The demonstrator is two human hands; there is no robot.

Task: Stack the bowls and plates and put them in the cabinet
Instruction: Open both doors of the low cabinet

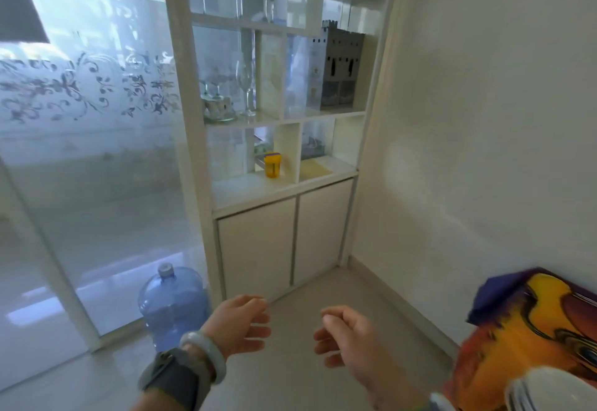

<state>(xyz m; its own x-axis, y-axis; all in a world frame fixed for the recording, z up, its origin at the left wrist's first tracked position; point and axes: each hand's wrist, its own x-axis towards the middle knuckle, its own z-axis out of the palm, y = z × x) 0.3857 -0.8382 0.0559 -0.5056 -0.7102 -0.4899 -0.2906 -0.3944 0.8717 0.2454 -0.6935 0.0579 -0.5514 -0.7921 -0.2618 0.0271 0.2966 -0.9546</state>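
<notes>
Both hands hang empty before the closed cream two-door cabinet (277,239): left hand (240,325) loosely spread, right hand (344,334) half-curled. Stacked white plates (549,389) sit at lower right on the colourful patterned surface (523,330).

Both of the person's hands are bare. The left hand (240,325) has a pale, milky grey-green bangle (206,354), smooth and rounded, round the wrist. Just behind it, toward seven o'clock, sits a wide dark grey strap (172,381) with a lighter grey edge. The right hand (347,334) has a thin pale band (434,402) at its wrist, barely showing.
</notes>
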